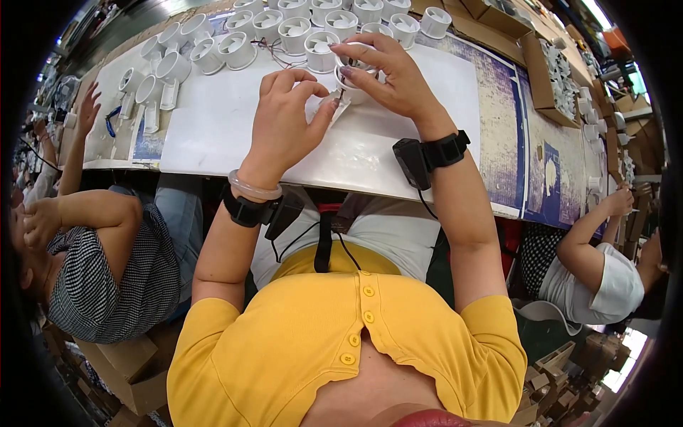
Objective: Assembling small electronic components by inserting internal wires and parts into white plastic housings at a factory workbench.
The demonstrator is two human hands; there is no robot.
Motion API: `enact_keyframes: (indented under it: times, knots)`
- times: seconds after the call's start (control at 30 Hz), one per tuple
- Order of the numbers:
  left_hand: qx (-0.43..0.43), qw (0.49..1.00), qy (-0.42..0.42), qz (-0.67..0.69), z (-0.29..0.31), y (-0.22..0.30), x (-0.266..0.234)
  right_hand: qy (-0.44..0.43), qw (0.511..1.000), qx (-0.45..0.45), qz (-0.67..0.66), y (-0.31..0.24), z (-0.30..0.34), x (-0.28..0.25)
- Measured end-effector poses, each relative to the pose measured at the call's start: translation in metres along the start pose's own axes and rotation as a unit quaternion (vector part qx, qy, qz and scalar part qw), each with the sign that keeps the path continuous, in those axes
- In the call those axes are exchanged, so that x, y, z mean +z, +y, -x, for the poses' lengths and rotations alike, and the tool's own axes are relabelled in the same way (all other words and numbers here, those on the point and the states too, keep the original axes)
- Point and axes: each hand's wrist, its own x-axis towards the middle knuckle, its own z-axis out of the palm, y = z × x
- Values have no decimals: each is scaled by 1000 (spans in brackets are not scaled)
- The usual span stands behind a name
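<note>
- Head view: the white round housing (pixel 357 95) is between both hands, at the white sheet (pixel 228 139).
- Right hand (pixel 400 82): grasping the housing from above, presumably to steady it.
- Left hand (pixel 288 117): thumb and fingertips drawn together beside a dark wire (pixel 341 94); cannot tell whether they grip it.
- Housing: short, cylindrical; interior largely covered by fingers.
- Fan units (pixel 294 32): grouped beyond, likely for easy reach.

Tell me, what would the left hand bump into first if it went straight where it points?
Probably the white round part that the right hand holds, just ahead of the left hand. They might even be touching; depth is hard to tell.
</note>
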Motion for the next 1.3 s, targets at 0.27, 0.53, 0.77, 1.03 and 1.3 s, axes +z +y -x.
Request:
enact_keyframes:
  times: [0.27, 0.53, 0.77, 1.03, 1.3]
  knots:
    - [-43, 999, 14, -23, -6, 2, 30, -4, 1000, -7, 16, 0, 1, 1]
    - [25, 996, 10, -83, -9, 6, 22, -48, 999, -11, -2, 3, 1, -1]
    - [12, 998, -22, -51, -3, 7, 18, -95, 994, -39, 42, 12, 5, -4]
    - [-14, 997, -60, 44, -9, -1, 3, -112, 993, -18, 27, 9, 11, -2]
    - [-201, 850, -29, 486, -48, 7, 11, -109, 891, 159, -410, -4, 7, -31]
